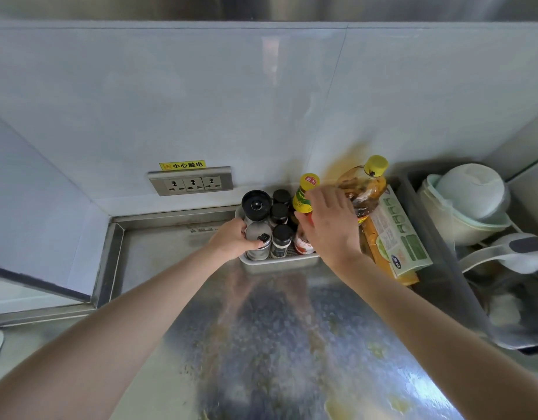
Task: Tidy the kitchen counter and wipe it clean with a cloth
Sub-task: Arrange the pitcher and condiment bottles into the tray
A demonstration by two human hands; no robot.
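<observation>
Our left hand [234,237] curls around the shaker [258,241] in the tray [279,262] at 12 o'clock; our right hand [331,225], fingers curled, holds the oil bottle [363,189]. Tilted, it could topple jars onto the dirty counter [292,328].

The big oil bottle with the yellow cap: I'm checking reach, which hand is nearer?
Right. The right hand is against the oil bottle; the left hand grips a steel shaker across the tray.

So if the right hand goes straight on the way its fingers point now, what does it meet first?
Most likely the big oil bottle. The right hand reaches up and away over the tray, its fingers already at or near that bottle, beside the yellow-capped sauce bottle. Whether they touch is unclear; beyond stands the wall.
</observation>
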